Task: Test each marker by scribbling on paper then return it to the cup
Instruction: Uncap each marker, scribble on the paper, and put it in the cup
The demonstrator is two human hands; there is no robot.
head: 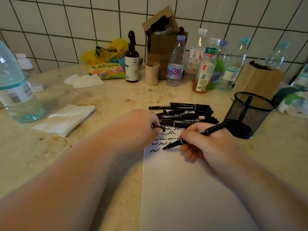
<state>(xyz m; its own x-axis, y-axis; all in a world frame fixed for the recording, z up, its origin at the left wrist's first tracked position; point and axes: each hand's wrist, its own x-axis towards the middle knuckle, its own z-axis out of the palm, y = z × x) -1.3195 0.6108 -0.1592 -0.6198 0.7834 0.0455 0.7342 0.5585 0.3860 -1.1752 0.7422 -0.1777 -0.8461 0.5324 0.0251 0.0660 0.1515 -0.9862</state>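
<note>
Gripping marker (191, 136) in right hand (210, 145), tip at paper (191, 189) | left hand (141, 130) pinched its cap (162, 129), mostly hidden | mesh cup (248, 114) beside pile of markers (185, 114), count unclear

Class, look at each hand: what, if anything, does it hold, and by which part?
The right hand holds a black marker around its middle, tip at the paper. The left hand pinches a small black cap in its fingers.

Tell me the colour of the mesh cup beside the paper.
Black. The mesh cup is plainest in the head view, standing right of the pile of markers.
</note>
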